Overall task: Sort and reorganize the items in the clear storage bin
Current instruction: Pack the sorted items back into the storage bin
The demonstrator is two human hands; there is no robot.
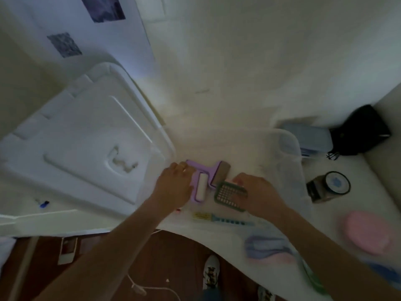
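The white lid (86, 135) lies flat on the left of the white worktop (217, 72), off the bin. The clear bin (288, 148) sits in front of the person, its curved rim showing at the far right corner, and both hands are down inside it.

Outside the bin on the right stand a black bag (362, 129), a grey-blue case (308, 137), a small jar with a round lid (329, 186) and something pink (366, 231), all blurred.

Within the bin, the left hand (173, 185) rests on the handle end of a purple lint roller (201, 181), fingers curled over it, seemingly gripping. The right hand (256, 194) lies against a green grid-like grater (230, 195), just beside the roller; whether it grips or only steadies it I cannot tell. Nearer the person lie a blue and yellow brush (221, 219) and a blue cloth (267, 246).

This looks like the arranging step: items being lined up side by side on the bin floor. Next would probably be nudging roller and grater snug together, then fitting the brush alongside.
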